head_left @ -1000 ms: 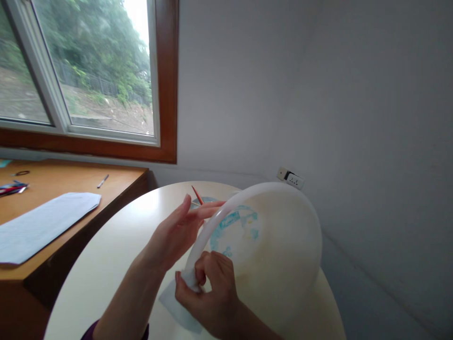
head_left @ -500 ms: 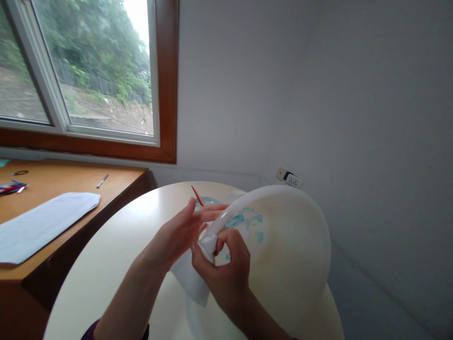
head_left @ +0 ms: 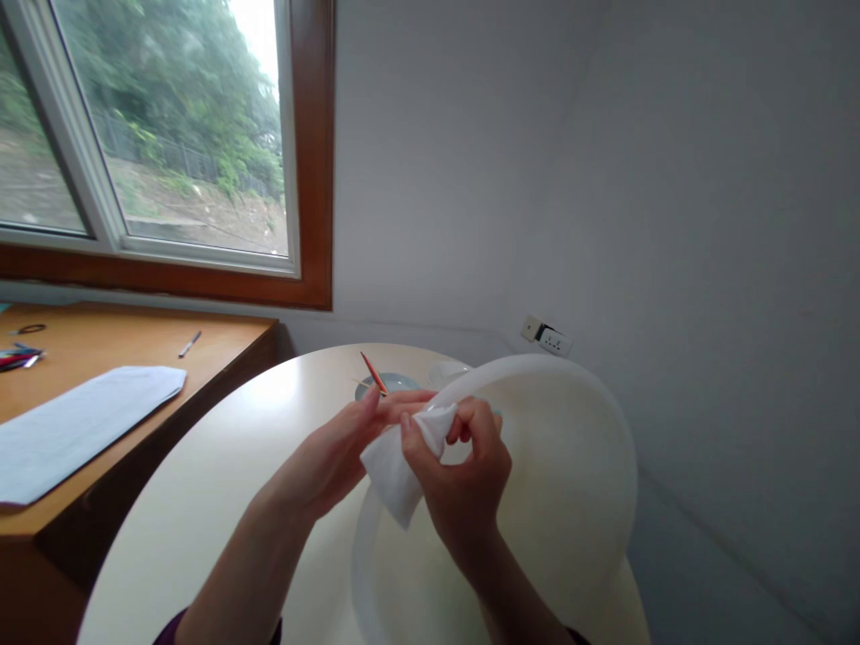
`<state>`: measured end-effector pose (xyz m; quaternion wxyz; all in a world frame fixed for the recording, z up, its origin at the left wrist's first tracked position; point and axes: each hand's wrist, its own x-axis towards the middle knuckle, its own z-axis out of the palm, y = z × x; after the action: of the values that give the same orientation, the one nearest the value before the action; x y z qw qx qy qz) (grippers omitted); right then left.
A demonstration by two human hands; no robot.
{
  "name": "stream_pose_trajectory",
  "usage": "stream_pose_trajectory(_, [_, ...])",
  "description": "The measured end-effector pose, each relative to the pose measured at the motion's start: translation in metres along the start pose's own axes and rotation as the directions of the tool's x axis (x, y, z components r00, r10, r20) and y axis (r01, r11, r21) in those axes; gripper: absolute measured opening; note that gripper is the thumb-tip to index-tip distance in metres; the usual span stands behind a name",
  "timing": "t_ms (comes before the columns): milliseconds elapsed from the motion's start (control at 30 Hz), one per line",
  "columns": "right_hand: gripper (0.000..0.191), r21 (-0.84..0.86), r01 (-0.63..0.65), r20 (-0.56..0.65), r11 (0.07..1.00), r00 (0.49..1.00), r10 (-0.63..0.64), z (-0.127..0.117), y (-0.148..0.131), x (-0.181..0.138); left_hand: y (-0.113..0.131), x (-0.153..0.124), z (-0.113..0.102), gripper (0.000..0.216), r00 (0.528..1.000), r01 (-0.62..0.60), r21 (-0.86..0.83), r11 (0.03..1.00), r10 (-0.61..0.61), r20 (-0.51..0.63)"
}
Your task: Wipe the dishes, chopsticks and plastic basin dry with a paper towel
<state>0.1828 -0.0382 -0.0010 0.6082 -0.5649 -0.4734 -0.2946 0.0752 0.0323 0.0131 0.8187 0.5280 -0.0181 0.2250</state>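
A large white plastic basin (head_left: 571,484) stands on the round table, its pale rim curving up past both hands. My right hand (head_left: 467,470) pinches a folded white tissue (head_left: 396,475) between thumb and fingers, against the near left part of the rim. One corner of the tissue hangs down below the pinch. On the left side of the rim, my left hand (head_left: 342,457) has its fingers stretched out and its thumb raised apart. Its fingertips touch the rim area and are partly hidden behind the tissue.
Behind my left hand lie a grey dish (head_left: 396,383) and a red pointed stick (head_left: 374,372) on the round white table (head_left: 202,484). A clear container (head_left: 447,372) sits beside them. The wooden desk (head_left: 221,331) at left holds a white sheet (head_left: 87,430) and a pen (head_left: 190,344).
My right hand has moved up and to the right along the rim with the tissue. My left hand stays nearly in place, fingers still extended.
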Motion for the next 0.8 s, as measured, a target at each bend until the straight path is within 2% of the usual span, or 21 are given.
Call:
stream_pose_trajectory(100, [0.031,0.002,-0.026,-0.024,1.000,0.999,0.026,0.000,0.000,0.002,0.000,0.000,0.000,0.048,0.999,-0.036,0.057,0.998,0.035,0.011])
stream_pose_trajectory(200, [0.030,0.001,-0.033,-0.049,0.999,0.998,0.033,0.000,0.001,0.005,0.000,0.000,-0.001,0.041,0.994,-0.097,0.189,0.977,0.087,0.059])
stream_pose_trajectory(300, [0.030,0.004,-0.032,-0.077,0.999,0.996,0.032,-0.001,0.002,0.009,0.001,-0.001,-0.001,0.039,0.994,-0.098,0.296,0.950,0.079,0.078])
stream_pose_trajectory(533, [0.031,-0.008,0.033,-0.136,0.999,0.990,-0.034,-0.003,0.007,0.016,0.002,-0.001,0.000,0.038,0.998,-0.053,0.282,0.958,0.047,0.029])
stream_pose_trajectory(800, [0.034,0.010,0.101,-0.222,0.995,0.970,-0.096,-0.004,0.019,0.027,0.003,-0.001,0.000,0.037,0.999,-0.042,0.308,0.950,0.034,0.032])
